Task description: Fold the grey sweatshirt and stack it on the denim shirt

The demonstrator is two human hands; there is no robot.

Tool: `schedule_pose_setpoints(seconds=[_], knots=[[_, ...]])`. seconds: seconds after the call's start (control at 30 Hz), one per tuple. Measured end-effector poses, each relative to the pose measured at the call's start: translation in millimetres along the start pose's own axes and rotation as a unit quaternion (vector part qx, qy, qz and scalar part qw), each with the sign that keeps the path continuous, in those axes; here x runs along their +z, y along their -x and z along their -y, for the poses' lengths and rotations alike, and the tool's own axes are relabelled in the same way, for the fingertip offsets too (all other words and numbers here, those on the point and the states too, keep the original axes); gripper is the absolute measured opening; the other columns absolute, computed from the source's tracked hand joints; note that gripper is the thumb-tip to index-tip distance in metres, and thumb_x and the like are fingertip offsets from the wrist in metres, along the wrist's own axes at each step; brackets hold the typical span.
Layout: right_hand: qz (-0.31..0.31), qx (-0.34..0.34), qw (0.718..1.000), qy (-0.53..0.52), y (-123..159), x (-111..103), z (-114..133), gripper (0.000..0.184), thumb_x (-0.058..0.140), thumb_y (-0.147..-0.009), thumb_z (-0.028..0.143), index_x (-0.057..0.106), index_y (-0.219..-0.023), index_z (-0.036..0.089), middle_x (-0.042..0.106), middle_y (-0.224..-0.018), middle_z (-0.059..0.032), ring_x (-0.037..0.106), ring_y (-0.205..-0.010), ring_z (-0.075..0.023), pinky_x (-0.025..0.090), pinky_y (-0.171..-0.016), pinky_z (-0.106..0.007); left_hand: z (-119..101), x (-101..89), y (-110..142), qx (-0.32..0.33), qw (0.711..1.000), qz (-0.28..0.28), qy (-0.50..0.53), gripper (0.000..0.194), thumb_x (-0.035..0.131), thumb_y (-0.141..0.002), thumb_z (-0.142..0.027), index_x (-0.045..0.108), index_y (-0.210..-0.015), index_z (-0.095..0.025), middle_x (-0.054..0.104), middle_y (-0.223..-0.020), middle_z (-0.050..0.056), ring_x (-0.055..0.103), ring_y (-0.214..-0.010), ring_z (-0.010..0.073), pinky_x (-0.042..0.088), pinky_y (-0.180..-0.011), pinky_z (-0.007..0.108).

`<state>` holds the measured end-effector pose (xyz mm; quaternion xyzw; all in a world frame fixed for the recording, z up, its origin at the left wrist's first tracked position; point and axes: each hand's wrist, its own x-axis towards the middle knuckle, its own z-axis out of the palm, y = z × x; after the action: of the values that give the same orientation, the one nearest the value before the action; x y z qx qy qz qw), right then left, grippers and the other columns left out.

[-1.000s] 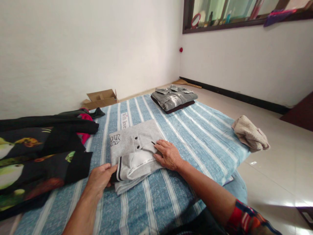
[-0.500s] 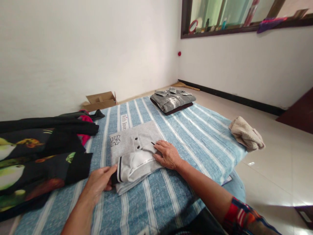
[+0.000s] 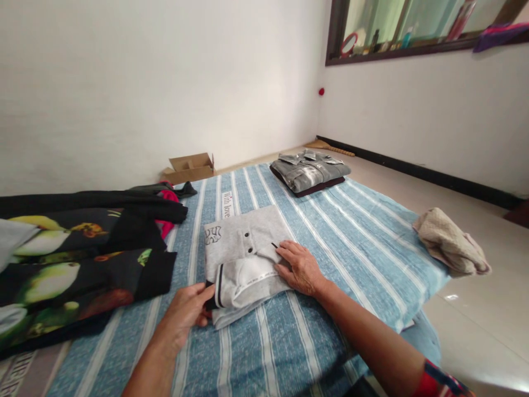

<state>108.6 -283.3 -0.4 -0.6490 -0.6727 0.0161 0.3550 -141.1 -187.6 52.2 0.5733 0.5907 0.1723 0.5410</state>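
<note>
A light grey polo shirt [image 3: 248, 251] lies folded on the blue striped bed cover, its two dark buttons and a printed motif facing up. Its collar, edged with black and white bands, is toward me. At the collar's left end my left hand [image 3: 188, 309] pinches the dark edge between thumb and fingers. My right hand [image 3: 301, 267] rests on the shirt's right side with fingers stretched out, touching the fabric near the collar. The undersides of both hands are hidden.
Dark printed clothes [image 3: 82, 264] are spread at the left. A folded grey denim garment [image 3: 312, 171] sits atop a dark red one at the back. A beige cloth [image 3: 450, 240] hangs over the right edge of the bed cover [image 3: 351, 242]. Behind stands a cardboard box [image 3: 190, 167].
The view has turned slightly left, so everything appears shifted right. Both hands keep nearly the same places on the polo shirt.
</note>
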Motion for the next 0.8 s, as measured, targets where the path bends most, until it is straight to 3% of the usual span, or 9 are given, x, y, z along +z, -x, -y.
schedule_pose_setpoints(seconds=[0.37, 0.8], knots=[[-0.014, -0.014, 1.0, 0.01, 11.8, 9.6, -4.4, 0.037, 0.053, -0.087, 0.034, 0.058, -0.121, 0.019, 0.057, -0.128, -0.0116, 0.048, -0.123, -0.0269, 0.043, -0.1, -0.047, 8.6, 3.4, 7.2, 0.024, 0.999, -0.031, -0.014, 0.039, 0.063, -0.061, -0.054, 0.055, -0.058, -0.016, 0.05, -0.043, -0.004, 0.045, -0.035, 0.0092, 0.029, -0.031, 0.017], [-0.024, -0.021, 0.999, 0.021, 16.4, 10.3, -5.0, 0.036, 0.051, -0.088, 0.037, 0.06, -0.119, 0.02, 0.058, -0.127, -0.0104, 0.05, -0.122, -0.0266, 0.044, -0.101, -0.047, 10.5, 6.2, 7.2, -0.006, 0.999, -0.034, -0.03, 0.031, 0.057, -0.065, -0.046, 0.053, -0.057, -0.016, 0.058, -0.047, 0.001, 0.049, -0.034, 0.0108, 0.031, -0.031, 0.019]])
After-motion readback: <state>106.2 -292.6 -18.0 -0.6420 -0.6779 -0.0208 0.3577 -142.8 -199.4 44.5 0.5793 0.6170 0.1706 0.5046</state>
